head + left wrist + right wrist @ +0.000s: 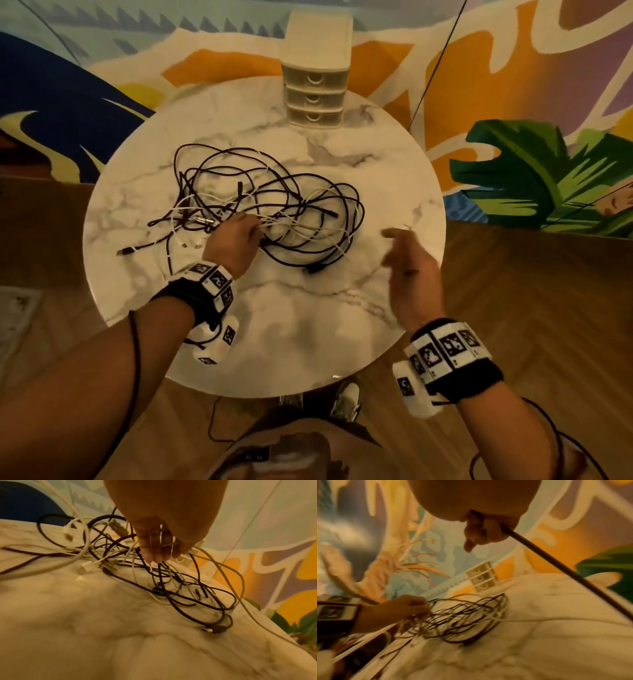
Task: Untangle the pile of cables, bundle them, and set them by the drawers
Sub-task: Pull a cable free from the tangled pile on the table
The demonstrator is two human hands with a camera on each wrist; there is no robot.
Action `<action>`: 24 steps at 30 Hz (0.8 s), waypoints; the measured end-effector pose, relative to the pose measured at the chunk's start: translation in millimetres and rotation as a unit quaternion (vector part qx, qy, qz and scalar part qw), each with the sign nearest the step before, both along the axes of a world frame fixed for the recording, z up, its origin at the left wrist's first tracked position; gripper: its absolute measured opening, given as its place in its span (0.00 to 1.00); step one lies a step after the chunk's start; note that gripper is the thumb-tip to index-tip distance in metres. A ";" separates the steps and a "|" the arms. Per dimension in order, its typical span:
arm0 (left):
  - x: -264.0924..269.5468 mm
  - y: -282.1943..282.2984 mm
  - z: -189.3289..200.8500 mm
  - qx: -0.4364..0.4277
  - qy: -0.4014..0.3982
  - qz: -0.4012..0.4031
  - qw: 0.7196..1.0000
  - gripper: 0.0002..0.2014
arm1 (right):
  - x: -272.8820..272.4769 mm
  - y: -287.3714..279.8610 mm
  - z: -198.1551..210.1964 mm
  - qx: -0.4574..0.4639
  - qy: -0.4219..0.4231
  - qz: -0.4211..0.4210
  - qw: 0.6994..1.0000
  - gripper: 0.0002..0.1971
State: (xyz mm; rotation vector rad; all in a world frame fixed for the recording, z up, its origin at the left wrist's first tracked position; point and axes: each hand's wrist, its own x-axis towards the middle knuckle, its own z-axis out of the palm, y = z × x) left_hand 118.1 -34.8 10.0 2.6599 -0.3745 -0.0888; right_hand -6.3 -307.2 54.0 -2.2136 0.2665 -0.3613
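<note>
1. A tangle of black and white cables [260, 209] lies mid-worktop [281, 329], well short of the drawers [314, 99] at the far edge.
2. The left hand [230, 240] reaches into the pile, fingers [155, 553] pointing down among the strands, a white cable [223, 566] pinched between them.
3. The right hand [409, 263] hovers over the worktop's right side, apart from the pile, fingers curled round a dark cord [556, 566].

Counter [308, 325]: white marble w/ grey veins. On it, black & white cables [267, 212]; cream drawers [315, 99] at counter's far edge.
</note>
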 end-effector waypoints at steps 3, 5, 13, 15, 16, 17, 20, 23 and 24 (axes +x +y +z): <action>-20.3 -9.7 4.1 -0.003 -0.015 -0.022 1.000 0.09 | 20.3 42.4 -7.2 -0.089 0.109 0.136 0.981 0.21; -33.8 -15.8 4.8 -0.007 -0.020 -0.043 0.999 0.08 | 34.9 55.0 -22.1 -0.075 0.230 0.216 0.946 0.20; -28.0 -5.7 2.6 0.010 0.057 0.000 0.998 0.10 | 40.5 45.5 -1.4 -0.122 0.154 0.196 0.961 0.09; -8.6 -5.3 9.4 -0.006 0.013 0.055 0.998 0.10 | 40.2 41.5 17.3 -0.105 0.085 0.161 0.978 0.12; -2.6 -5.8 9.2 -0.019 -0.001 0.068 0.998 0.10 | 38.6 40.9 23.2 -0.106 0.046 0.141 0.983 0.13; -0.2 -6.3 7.5 -0.022 -0.001 0.070 0.997 0.10 | 35.3 40.8 27.2 -0.111 0.015 0.129 0.985 0.13; -7.7 -6.0 -5.1 -0.011 0.003 0.041 0.999 0.10 | 19.6 32.7 24.3 -0.127 -0.016 0.131 0.983 0.12; -11.0 -3.6 -5.3 -0.028 -0.038 0.035 0.998 0.10 | 9.8 14.6 17.3 -0.128 -0.026 0.097 0.987 0.14; -11.6 -1.1 -6.6 -0.018 -0.047 0.023 0.998 0.10 | 8.9 10.8 17.3 -0.130 -0.030 0.088 0.987 0.15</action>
